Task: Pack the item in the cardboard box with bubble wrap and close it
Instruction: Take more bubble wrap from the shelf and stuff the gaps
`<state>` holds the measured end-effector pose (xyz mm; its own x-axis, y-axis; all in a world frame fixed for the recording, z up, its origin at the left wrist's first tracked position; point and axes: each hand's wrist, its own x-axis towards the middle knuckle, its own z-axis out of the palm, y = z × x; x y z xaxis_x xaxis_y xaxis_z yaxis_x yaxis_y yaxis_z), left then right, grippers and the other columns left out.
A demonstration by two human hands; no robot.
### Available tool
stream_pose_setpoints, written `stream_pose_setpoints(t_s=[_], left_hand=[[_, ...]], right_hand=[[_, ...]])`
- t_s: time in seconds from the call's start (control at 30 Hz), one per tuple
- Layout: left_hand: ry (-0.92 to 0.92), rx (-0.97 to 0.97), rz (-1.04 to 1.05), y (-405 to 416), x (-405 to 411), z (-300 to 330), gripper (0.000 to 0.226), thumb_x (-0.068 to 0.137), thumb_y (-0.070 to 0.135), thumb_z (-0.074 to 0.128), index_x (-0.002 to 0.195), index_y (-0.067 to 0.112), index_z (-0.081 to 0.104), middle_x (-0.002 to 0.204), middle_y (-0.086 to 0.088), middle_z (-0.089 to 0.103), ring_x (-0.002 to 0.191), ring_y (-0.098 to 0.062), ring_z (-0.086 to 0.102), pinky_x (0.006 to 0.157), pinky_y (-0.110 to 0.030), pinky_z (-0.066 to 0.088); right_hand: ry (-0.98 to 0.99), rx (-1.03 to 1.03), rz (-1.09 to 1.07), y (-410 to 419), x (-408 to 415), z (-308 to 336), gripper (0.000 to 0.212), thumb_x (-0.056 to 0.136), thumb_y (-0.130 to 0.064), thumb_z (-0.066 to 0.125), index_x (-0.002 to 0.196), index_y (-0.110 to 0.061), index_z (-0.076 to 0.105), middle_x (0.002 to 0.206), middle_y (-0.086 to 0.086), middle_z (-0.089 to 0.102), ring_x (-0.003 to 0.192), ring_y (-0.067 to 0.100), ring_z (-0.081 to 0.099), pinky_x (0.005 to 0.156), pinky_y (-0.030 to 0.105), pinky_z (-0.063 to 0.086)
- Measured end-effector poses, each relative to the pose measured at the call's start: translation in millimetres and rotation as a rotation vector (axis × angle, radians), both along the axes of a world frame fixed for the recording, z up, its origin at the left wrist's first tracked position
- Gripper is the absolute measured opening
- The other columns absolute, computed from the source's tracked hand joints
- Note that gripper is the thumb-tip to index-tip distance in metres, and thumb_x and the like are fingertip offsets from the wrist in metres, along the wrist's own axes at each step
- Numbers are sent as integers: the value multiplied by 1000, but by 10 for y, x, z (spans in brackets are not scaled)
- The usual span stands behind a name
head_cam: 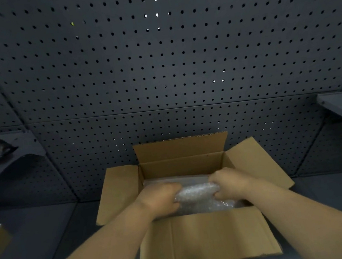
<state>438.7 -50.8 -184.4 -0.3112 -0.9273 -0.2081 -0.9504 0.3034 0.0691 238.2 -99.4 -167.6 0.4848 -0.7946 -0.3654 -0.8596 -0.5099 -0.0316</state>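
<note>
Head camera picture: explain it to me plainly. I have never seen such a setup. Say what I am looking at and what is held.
No machine here: a person wears one camera on the head, looking forward and down at their own bare arms. An open cardboard box stands on a dark grey table, all four flaps up or spread outward. Both hands reach inside. The left hand and right hand each grip an end of a bubble wrap bundle. What it wraps cannot be seen. Behind stands a dark pegboard wall.
</note>
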Motion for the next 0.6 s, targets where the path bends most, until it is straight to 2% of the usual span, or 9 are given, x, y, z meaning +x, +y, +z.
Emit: stream_pose_setpoints(t_s=[0.03,0.1,0.2,0.27,0.3,0.37,0.43,0.5,0.6], left_hand=[[13,58,-4,-12,-1,-22,22,90,34,53,101,15,53,109,-5,62,97,-23,58,70,-31,41],[49,166,4,-33,0,-72,26,89,38,55,104,17,54,112,-5,62,100,-22,57,76,-31,44],[87,282,39,-77,14,-117,41,91,42,55,121,14,54,125,-6,58,111,-23,54,83,-29,42],[129,351,78,-114,16,-143,47,92,41,55,127,10,52,131,-8,54,117,-24,51,88,-29,41],[149,376,88,-128,16,-152,47,92,41,56,127,10,53,133,-7,52,118,-23,50,87,-26,40],[167,414,102,-145,22,-163,48,92,42,55,129,12,52,137,-4,49,121,-21,48,83,-22,34],[178,450,128,-155,34,-182,50,91,44,55,130,14,52,138,-3,50,122,-20,49,81,-21,32],[193,490,157,-162,43,-207,49,91,48,54,128,15,54,137,-3,52,120,-20,50,81,-20,33],[230,513,184,-155,55,-225,47,90,51,53,123,18,56,129,-4,57,114,-19,54,82,-23,38]], right_hand=[[15,34,-3,-4,16,-24,17,87,-31,61,77,-20,53,80,-3,54,82,20,54,58,30,38],[45,98,-5,-8,40,-82,20,87,-31,62,74,-22,49,79,-4,51,83,18,52,59,29,39],[71,181,-34,-7,59,-160,34,87,-32,64,63,-30,39,71,-9,45,82,16,52,58,26,38],[93,193,-20,-10,60,-182,35,86,-34,65,63,-29,39,72,-10,45,84,15,49,55,25,35],[106,204,-7,-15,62,-183,28,87,-32,64,68,-26,44,77,-7,50,85,14,48,56,25,35],[103,247,13,-31,64,-189,11,89,-28,62,86,-21,54,100,5,63,88,16,52,66,24,37],[88,298,-3,-26,78,-194,19,90,-24,59,104,-13,62,116,9,65,99,22,60,72,25,39],[78,352,-10,-23,85,-217,30,92,-22,56,118,-8,63,120,12,64,109,28,60,76,28,43],[43,381,-28,-25,87,-269,33,93,-22,54,121,-6,61,116,10,64,105,26,60,70,26,41]])
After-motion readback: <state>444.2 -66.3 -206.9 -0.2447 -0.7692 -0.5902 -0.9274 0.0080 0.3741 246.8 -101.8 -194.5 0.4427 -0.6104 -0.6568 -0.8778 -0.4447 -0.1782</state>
